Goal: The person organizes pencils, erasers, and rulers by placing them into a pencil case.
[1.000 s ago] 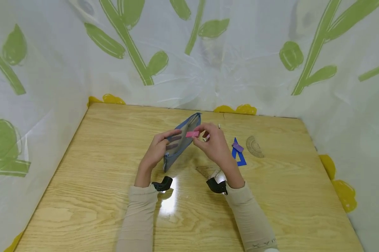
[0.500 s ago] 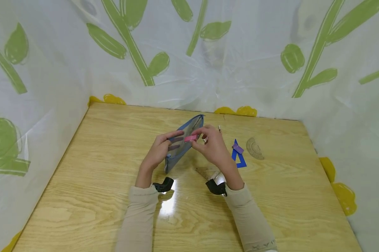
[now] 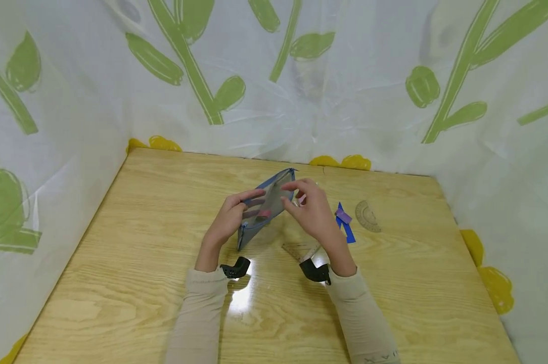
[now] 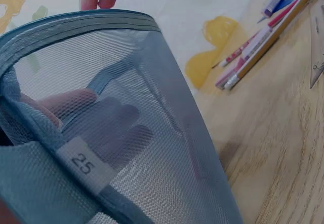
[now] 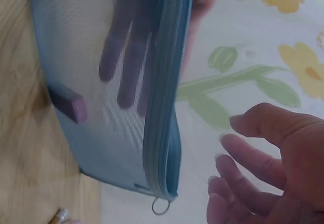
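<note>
My left hand [image 3: 226, 217] grips a blue-grey mesh zip pouch [image 3: 252, 231], holding its mouth spread, with several fingers showing through the mesh. In the left wrist view the pouch carries a white tag [image 4: 85, 164] reading 25. A pink eraser [image 3: 264, 215] lies low inside the pouch; through the mesh in the right wrist view the same eraser [image 5: 70, 104] rests near the bottom seam. Beside the pouch's mouth, my right hand [image 3: 314, 210] hovers with thumb and fingers apart and nothing between them.
To the right lie a blue set square [image 3: 350, 235] with a purple eraser [image 3: 344, 216] on it, and a clear protractor [image 3: 367, 216]. A clear set square [image 3: 293, 251] is near my right wrist. Pencils [image 4: 283, 24] show in the left wrist view. Painted sheets [image 3: 356, 101] wall the table.
The pink eraser has left my right fingers and dropped to the bottom of the pouch. My right hand has parted its fingers and drawn slightly right. My left hand keeps its grip.
</note>
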The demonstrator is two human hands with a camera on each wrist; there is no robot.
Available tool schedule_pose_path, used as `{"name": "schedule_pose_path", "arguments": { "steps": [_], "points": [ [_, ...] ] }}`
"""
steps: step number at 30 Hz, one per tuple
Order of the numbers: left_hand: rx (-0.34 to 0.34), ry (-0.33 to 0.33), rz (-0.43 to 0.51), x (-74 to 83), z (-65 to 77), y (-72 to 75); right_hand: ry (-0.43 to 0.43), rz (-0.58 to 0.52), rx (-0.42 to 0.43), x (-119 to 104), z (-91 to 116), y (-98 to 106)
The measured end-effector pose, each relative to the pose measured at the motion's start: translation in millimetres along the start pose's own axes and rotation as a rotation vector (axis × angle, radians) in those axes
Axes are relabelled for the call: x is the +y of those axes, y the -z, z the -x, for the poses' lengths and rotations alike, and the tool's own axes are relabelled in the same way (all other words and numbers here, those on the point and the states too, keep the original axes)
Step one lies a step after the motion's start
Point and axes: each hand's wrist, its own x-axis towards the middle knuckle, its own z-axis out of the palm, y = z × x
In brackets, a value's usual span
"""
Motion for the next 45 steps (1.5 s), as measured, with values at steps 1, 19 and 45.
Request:
{"name": "schedule_pose_path", "arguments": {
  "steps": [1,19,45],
  "points": [
    [0.000,0.001,0.003,-0.3,0.2,0.2,-0.007,-0.005,0.008,0.1,0.7,1.5],
    [0.035,-0.003,0.035,-0.1,2.1,3.0,-0.149,-0.044,0.013,23.2,4.8,36.1],
    [0.050,0.024,0.022,0.8,2.9,5.6,-0.414,-0.162,-0.427,61.6,2.0,49.9]
  ]
}}
